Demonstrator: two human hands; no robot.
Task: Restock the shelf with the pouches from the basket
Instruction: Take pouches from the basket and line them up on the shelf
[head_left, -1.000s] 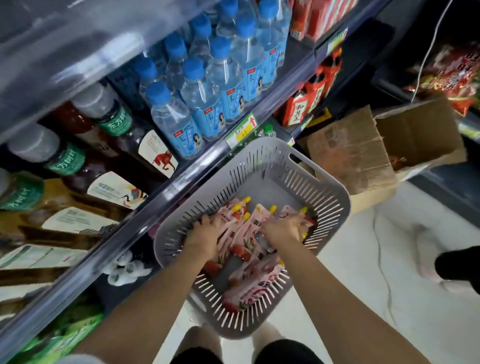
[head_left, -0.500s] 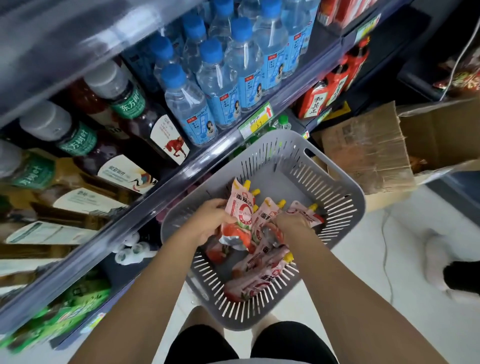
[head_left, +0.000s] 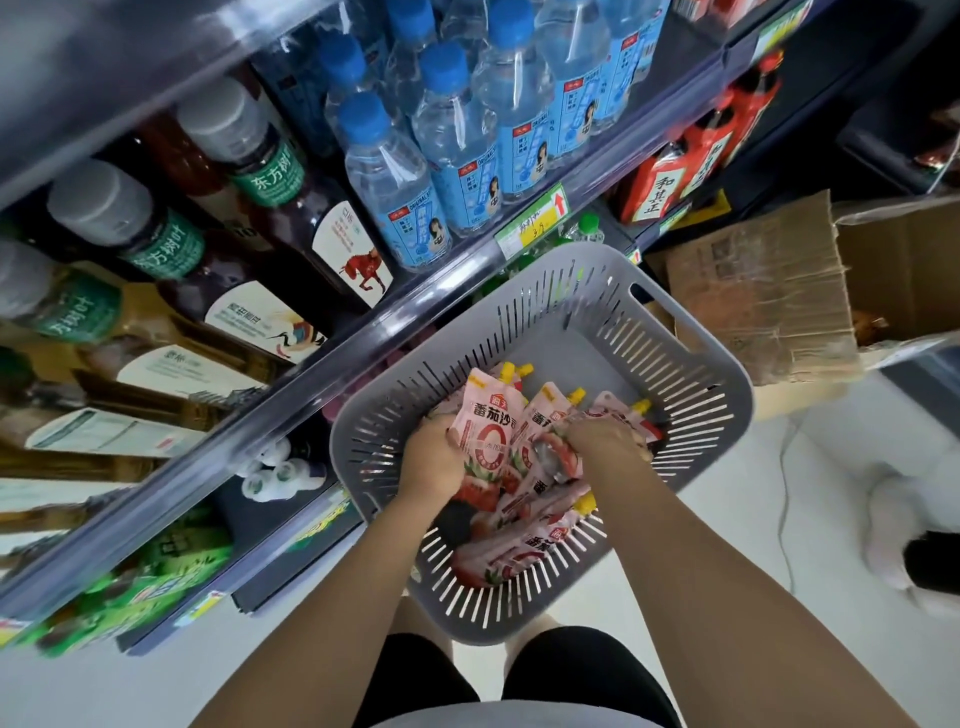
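Pouches (head_left: 488, 426), pink, yellow-spouted, in grey basket (head_left: 691, 364), both hands (head_left: 434, 460) clutching them

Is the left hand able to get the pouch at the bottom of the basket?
Probably yes: that pouch lies uncovered just below the left hand, though the hand already grips another pouch.
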